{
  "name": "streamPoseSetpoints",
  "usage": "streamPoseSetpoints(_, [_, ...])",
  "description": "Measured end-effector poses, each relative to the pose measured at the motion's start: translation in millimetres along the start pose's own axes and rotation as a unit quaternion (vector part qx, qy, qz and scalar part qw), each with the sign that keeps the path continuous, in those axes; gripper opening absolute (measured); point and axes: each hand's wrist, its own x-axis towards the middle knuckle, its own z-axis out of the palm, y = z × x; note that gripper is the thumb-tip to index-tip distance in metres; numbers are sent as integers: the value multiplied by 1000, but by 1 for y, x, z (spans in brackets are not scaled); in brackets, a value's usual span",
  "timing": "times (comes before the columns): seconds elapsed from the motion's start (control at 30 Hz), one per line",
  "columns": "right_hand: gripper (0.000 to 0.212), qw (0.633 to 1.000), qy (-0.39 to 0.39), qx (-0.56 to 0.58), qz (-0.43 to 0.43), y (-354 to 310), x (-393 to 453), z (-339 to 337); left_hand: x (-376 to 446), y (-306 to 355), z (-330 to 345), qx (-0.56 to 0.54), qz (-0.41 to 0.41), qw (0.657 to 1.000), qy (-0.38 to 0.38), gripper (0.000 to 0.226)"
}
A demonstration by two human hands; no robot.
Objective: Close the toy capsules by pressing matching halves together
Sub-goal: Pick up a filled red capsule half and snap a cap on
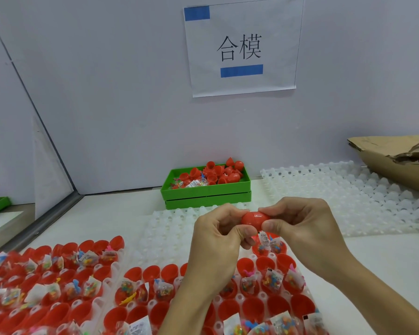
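Both hands pinch one red egg-shaped plastic capsule (252, 218) between them, left hand (218, 235) and right hand (302, 228) gripping opposite ends.

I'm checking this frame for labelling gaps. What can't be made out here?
- Red capsule, head view: its ends and seam are covered by the left hand and right hand.
- Near trays: cut off by the bottom and left edges, blurred at left.
- Packet labels: too small to read.
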Motion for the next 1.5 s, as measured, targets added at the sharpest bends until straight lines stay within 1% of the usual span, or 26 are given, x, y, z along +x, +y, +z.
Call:
streamPoseSetpoints(0.13, [37,1000,-6,4,6,1,0,0,0,0,0,7,6,1000,-5,17])
streamPoseSetpoints(0.33, [26,1000,7,0,-2,-1,0,1,1,3,-2,7,16,1000,-1,20])
streamPoseSetpoints(0.63, [21,1000,-8,1,-8,-3,0,1,1,2,-1,5,6,1000,13,14])
streamPoseSetpoints(0.73, [15,1000,-8,16,-10,-4,-1,0,1,1,-1,8,-3,1000,16,14])
streamPoseSetpoints(0.9, [18,1000,-6,21,-11,-4,0,-1,1,3,-1,7,-9,1000,16,15])
streamPoseSetpoints(1.03, [16,1000,-6,14,-12,-3,-1,1,0,3,-1,10,-10,1000,21,15])
streamPoseSetpoints(1.17, [33,1000,-6,0,-9,0,-1,1,0,2,-1,22,-13,1000,18,16])
streamPoseSetpoints(1.3, [44,1000,-4,-6,-7,3,-1,2,-1,1,1,40,-18,999,16,19])
streamPoseSetpoints(1.5, [46,1000,2,-20,-18,8,1,6,-2,-2,5,58,-14,998,29,24])
